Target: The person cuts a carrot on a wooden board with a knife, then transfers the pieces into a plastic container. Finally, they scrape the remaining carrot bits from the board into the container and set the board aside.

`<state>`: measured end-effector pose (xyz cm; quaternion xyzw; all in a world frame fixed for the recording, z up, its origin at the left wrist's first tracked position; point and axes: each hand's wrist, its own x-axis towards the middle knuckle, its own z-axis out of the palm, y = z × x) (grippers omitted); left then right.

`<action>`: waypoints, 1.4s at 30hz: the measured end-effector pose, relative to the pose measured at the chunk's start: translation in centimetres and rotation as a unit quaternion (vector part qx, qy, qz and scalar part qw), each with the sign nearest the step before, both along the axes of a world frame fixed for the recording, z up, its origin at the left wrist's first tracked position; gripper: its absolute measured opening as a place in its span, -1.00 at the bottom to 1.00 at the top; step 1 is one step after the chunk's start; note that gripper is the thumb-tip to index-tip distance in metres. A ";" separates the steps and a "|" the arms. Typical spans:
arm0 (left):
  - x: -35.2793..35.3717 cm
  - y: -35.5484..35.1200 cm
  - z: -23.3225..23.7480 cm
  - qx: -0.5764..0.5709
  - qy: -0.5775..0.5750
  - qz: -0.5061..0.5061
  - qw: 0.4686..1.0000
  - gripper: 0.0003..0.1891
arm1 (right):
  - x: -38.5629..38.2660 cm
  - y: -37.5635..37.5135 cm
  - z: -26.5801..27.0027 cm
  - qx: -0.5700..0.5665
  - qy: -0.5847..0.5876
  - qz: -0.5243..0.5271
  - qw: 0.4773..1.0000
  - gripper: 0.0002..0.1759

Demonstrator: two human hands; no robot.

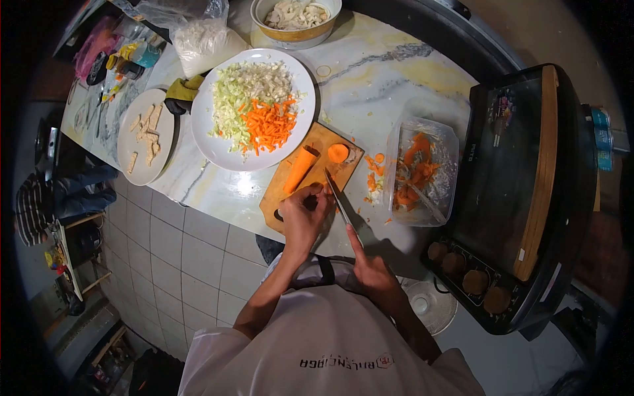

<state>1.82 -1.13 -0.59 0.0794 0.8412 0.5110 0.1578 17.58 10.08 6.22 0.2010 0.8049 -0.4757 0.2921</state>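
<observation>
A wooden cutting board (272,189) lies at the counter's near edge. On it are a thick carrot piece (300,169) and a round carrot slice (338,154). My left hand (307,210) is over the board just below the carrot piece, fingers bent together near the knife tip; what they hold, if anything, is hidden. My right hand (371,269) grips a knife (341,201), its index finger stretched along the blade, which points up and left over the board. Beyond the board, a white plate (205,142) bears chopped orange, pale green and whitish pieces.
Right of the board stands a plastic container (451,165) with carrot peels; scraps lie beside it. A black oven (508,178) is at the right. Further off are a bowl (300,34), a bag of white powder (205,49) and a smaller plate (125,142). A person (36,210) is at the left.
</observation>
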 end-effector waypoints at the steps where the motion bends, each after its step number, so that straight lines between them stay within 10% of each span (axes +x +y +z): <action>1: 0.0 0.1 0.0 0.006 -0.009 0.004 1.000 -0.83 | -0.3 -0.1 -0.5 0.014 0.003 0.006 1.000 -0.02; 20: -0.8 0.1 0.3 -0.019 0.051 -0.012 0.998 -0.87 | -1.9 -0.6 -4.6 0.102 0.221 -0.051 0.969 -0.04; 42: -0.2 -0.1 0.3 -0.010 0.023 0.015 1.000 -0.81 | 0.5 -0.3 -1.8 0.078 0.148 -0.045 0.985 0.01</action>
